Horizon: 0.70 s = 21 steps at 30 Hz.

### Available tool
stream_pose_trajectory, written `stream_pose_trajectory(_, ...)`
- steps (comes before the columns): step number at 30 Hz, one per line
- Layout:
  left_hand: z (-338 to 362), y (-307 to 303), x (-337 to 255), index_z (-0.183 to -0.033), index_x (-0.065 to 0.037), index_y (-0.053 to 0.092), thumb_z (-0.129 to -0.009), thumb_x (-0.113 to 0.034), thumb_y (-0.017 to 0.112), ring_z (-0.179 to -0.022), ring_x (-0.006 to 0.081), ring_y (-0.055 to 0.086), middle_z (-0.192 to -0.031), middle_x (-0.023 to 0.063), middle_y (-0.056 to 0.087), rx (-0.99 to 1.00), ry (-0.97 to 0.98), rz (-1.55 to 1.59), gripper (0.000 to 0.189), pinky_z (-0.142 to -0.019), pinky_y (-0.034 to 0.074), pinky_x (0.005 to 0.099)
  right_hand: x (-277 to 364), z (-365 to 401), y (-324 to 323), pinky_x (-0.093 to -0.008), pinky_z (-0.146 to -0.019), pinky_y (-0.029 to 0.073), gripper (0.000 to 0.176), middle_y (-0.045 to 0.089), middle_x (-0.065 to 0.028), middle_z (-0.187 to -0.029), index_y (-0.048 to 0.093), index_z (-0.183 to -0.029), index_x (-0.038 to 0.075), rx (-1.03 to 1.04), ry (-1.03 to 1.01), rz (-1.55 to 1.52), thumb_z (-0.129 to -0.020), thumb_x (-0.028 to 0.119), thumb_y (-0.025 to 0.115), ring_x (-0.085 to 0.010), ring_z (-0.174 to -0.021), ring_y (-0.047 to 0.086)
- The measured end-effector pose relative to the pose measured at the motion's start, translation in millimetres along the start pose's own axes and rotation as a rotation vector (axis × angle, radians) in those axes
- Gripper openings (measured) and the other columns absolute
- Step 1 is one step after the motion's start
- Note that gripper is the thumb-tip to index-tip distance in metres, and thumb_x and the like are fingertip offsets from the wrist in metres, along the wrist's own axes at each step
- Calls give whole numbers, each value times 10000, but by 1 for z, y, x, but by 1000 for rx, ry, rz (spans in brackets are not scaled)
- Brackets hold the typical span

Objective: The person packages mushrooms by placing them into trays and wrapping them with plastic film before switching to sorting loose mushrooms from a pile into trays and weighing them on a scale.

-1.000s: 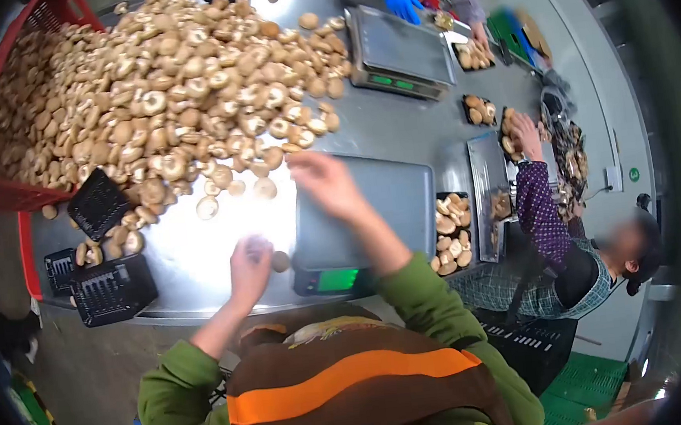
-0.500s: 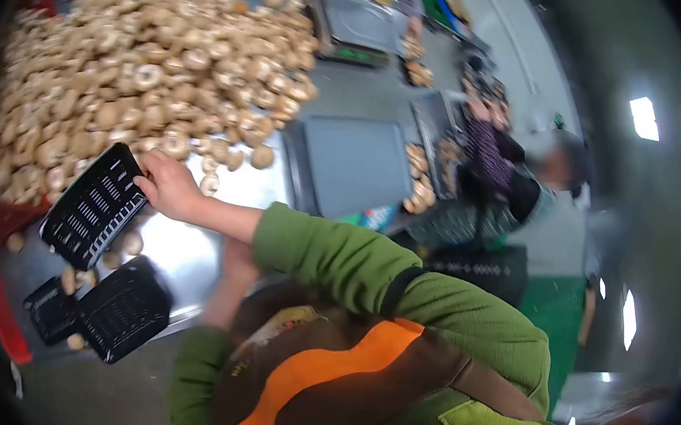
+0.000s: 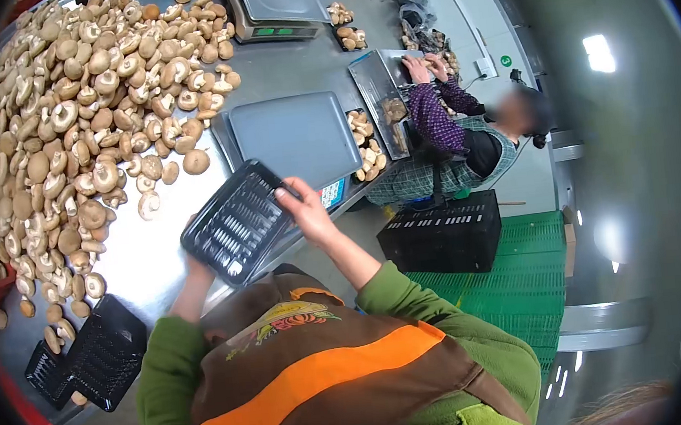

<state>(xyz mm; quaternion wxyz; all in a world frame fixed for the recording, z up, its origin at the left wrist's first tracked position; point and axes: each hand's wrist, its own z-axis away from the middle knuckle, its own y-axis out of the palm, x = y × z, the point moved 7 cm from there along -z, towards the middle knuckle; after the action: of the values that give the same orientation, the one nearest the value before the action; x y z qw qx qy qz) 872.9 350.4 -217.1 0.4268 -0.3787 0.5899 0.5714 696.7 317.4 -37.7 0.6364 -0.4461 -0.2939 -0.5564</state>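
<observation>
An empty black slotted plastic tray [image 3: 235,223] is held tilted in front of my body, above the table's near edge. My right hand [image 3: 308,211] grips its right side, thumb over the rim. My left hand [image 3: 197,267] is at the tray's lower left side, its fingers mostly hidden behind the tray. Beyond the tray, a large heap of brown mushrooms [image 3: 61,116] covers the left of the metal table [image 3: 143,248]. Two more black trays [image 3: 108,354] lie at the table's near left corner, with a few mushrooms beside them.
A scale with a grey plate [image 3: 292,139] stands right of the heap, another scale [image 3: 275,1] farther back. Packed mushroom trays [image 3: 367,144] lie beside them. At the right, a co-worker [image 3: 464,135] handles things by a metal machine [image 3: 383,102]. A black crate [image 3: 441,235] stands on green flooring.
My right hand has brought the black tray from the left of the table to in front of my body. My left hand now meets it there. The camera view has shifted.
</observation>
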Motion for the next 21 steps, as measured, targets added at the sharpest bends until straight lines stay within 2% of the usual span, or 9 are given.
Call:
stream_pose_trajectory(1, 8, -16, -3, -1127, -24, 539, -937, -131, 422, -972, 159, 574, -1093, 92, 593, -1, -1, -12, 247, -877, 455, 282, -5, 2, 13, -179, -474, 384, 186, 575, 50, -750, 564, -1054, 111, 72, 65, 16, -930, 249, 545, -33, -610, 515)
stream_pose_trajectory(4, 38, -116, 7, -1065, -43, 531, -907, -257, 501, -865, 137, 550, -958, 54, 559, -481, -269, 48, 267, -767, 453, 282, -58, -12, 47, -217, -420, 422, 312, 617, -38, -807, 508, -1159, 3, 246, 237, -15, -920, 202, 538, -89, -575, 560)
stream_pose_trajectory(6, 61, -138, -18, -1059, -64, 546, -916, -409, 499, -855, 152, 572, -930, 45, 588, -1063, -542, 269, 376, -765, 481, 274, -84, -22, 64, -234, -408, 446, 360, 631, -92, -823, 461, -1198, -62, 278, 361, 60, -917, 156, 516, -126, -519, 575)
stream_pose_trajectory(8, 56, -158, -25, -1097, -62, 542, -912, -419, 505, -882, 163, 566, -971, 50, 580, -1097, -443, 367, 404, -787, 474, 267, -92, -33, 74, -235, -405, 469, 320, 637, -124, -775, 484, -1159, -81, 248, 372, 163, -917, 128, 486, -153, -516, 608)
stream_pose_trajectory(10, 41, -167, -25, -1153, -72, 530, -893, -441, 536, -926, 162, 556, -1028, 60, 580, -1114, -425, 425, 452, -836, 458, 282, -100, -43, 83, -250, -368, 456, 218, 621, -126, -694, 543, -992, -74, 153, 376, 127, -938, 113, 443, -169, -477, 606)
stream_pose_trajectory(13, -2, -164, -39, -1385, -130, 335, -864, -507, 560, -1226, 183, 389, -1354, 48, 399, -1052, -315, 713, 681, -1002, 351, 361, -118, -78, 106, -270, -355, 466, 212, 609, -132, -712, 546, -973, -79, 59, 320, -22, -927, 111, 463, -179, -460, 586)
stream_pose_trajectory(16, -52, -171, -67, -1433, -185, 261, -815, -582, 586, -1283, 166, 318, -1436, 21, 303, -1129, -145, 701, 804, -1009, 333, 362, -109, -132, 159, -276, -345, 445, 224, 598, -139, -808, 525, -1039, -72, 41, 273, -127, -920, 113, 481, -178, -507, 578)
stream_pose_trajectory(20, -70, -170, -59, -1386, 6, 301, -846, -471, 622, -1237, 223, 409, -1397, 132, 374, -1176, -105, 514, 789, -1018, 343, 346, -58, -197, 216, -280, -324, 400, 223, 566, -82, -652, 525, -1019, -28, 167, 18, 90, -922, 172, 508, -142, -414, 515)
stream_pose_trajectory(21, -66, -163, -78, -1355, 51, 322, -874, -376, 622, -1180, 233, 464, -1342, 160, 431, -1253, 31, 316, 710, -999, 365, 323, -54, -203, 220, -266, -333, 399, 228, 545, -59, -592, 524, -1006, -17, 221, -13, 132, -932, 198, 506, -130, -375, 484)
